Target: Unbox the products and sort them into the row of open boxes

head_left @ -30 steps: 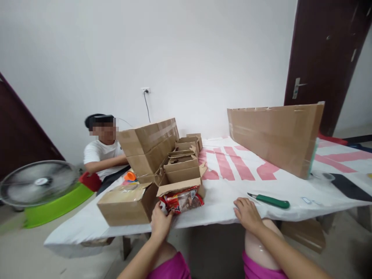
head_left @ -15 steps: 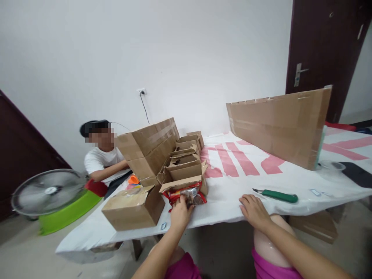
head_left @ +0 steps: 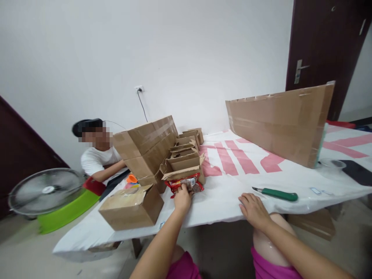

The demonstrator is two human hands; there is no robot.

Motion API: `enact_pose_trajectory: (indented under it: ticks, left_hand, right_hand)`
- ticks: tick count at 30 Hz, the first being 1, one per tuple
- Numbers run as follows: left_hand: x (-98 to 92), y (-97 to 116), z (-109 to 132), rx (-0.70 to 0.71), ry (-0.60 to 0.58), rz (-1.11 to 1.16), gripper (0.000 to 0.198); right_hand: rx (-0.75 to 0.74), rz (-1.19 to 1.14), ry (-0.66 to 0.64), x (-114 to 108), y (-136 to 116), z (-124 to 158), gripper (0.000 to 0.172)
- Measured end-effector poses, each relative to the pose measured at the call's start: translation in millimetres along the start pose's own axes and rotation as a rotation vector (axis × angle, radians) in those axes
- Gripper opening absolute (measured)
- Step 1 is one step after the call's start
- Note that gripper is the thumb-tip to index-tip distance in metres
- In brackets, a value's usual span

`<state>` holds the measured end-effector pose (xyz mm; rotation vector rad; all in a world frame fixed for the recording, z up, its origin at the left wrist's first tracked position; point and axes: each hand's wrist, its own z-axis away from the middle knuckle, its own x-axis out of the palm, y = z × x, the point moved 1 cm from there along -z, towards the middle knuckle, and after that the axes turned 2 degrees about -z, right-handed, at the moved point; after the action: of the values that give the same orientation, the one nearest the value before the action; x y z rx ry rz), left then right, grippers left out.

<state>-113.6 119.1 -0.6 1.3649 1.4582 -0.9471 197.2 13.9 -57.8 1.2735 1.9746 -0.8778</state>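
Observation:
My left hand [head_left: 183, 199] has its fingers curled on a red plastic packet [head_left: 196, 183] with a clear window showing brown contents. The packet lies against the near side of an open cardboard box [head_left: 186, 167], the nearest in a row of several. Part of the packet is hidden behind my fingers. My right hand [head_left: 252, 208] rests on the table's front edge, fingers stretched out and holding nothing. Just beyond it lies a green-handled knife [head_left: 279, 194] with a short blade.
A closed carton [head_left: 130, 209] sits at the table's left corner. Larger cartons [head_left: 145, 145] stand behind it, and a long cardboard panel [head_left: 279, 124] stands at right. Across the table, at left, a person [head_left: 101, 162] sits near a fan [head_left: 48, 190]. A clear lid [head_left: 333, 164] lies far right.
My left hand and the red packet have moved forward, away from me, and the nearest open box has shifted back with them. My right hand stays in place.

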Motion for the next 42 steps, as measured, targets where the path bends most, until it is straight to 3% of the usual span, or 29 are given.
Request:
enact_pose_trajectory:
  ticks: [7, 15, 22, 32, 36, 42]
  left_hand:
    - [12.9, 3, -17, -0.035, 0.047, 0.014, 0.037]
    - [20.1, 0, -11, -0.055, 0.101, 0.090, 0.032]
    - [20.4, 0, -5, -0.002, 0.075, 0.193, 0.024]
    - [33.6, -1, -14, 0.080, -0.040, 0.287, 0.062]
    - [36.9, -2, -16, 0.091, -0.087, 0.304, 0.057]
    - [28.6, 0, -10, 0.101, -0.066, 0.308, 0.043]
  right_hand:
    - [0.002, 0.008, 0.007, 1, 0, 0, 0.024]
    - [-0.020, 0.011, 0.011, 4, 4, 2, 0.025]
    - [-0.026, 0.026, 0.020, 7, 6, 2, 0.027]
    - [-0.038, 0.053, 0.054, 11, 8, 3, 0.028]
    - [-0.065, 0.056, 0.070, 13, 10, 3, 0.029]
    - [-0.075, 0.055, 0.086, 13, 12, 3, 0.029]
